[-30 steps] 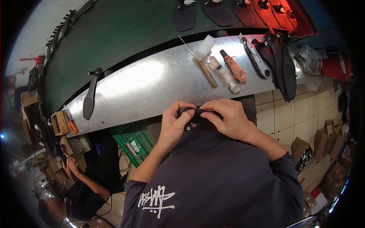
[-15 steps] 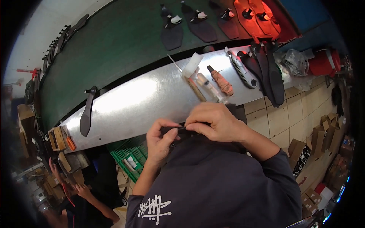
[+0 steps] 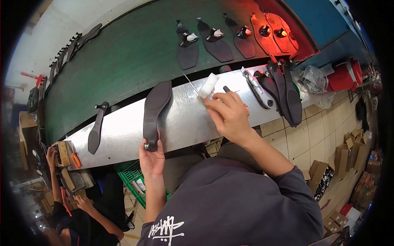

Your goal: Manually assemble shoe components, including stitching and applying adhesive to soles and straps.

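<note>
Two bare hands over metal bench ledge [image 3: 123, 135]. Left hand [image 3: 151, 158] pinches heel end of black shoe sole [image 3: 155, 110] — sole lies flat on ledge, toe toward green conveyor belt [image 3: 123, 57]. Right hand [image 3: 230, 115] curled beside white glue pot [image 3: 208, 85]; whether it grasps anything, cannot tell.

soles on metal shelf [image 3: 155, 110]: 2 | soles with heels on belt [image 3: 186, 47]: 5 | white jar [image 3: 208, 85]: 1

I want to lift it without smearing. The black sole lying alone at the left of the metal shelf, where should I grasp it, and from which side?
Probably grip the black sole at its narrow upper waist, pinching both edges from above; its wide lower end lies flat, harder to pinch.
</note>
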`<state>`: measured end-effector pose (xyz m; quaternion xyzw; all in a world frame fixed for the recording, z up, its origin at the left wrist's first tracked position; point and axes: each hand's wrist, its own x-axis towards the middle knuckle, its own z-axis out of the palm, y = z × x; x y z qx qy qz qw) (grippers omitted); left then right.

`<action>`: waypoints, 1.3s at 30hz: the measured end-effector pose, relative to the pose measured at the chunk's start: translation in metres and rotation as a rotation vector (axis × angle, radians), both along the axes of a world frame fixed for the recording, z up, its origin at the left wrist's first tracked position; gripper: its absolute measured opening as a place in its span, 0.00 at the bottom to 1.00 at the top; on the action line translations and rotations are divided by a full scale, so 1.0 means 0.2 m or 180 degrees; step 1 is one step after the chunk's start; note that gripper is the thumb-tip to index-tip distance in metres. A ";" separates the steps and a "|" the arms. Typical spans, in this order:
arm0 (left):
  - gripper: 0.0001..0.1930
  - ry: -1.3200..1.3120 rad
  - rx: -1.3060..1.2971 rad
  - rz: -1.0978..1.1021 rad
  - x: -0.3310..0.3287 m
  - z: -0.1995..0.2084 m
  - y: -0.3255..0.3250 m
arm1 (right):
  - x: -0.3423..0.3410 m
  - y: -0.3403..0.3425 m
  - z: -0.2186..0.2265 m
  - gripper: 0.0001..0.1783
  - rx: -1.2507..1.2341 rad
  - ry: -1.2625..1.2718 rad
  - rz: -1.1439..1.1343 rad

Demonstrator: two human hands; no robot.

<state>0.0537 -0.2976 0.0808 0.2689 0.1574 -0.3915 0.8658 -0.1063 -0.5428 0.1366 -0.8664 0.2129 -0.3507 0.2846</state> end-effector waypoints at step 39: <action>0.09 0.1383 -0.0197 -0.0187 -0.05 0.16 -0.10 | 0.12 0.13 0.00 0.15 0.2235 0.0306 0.1010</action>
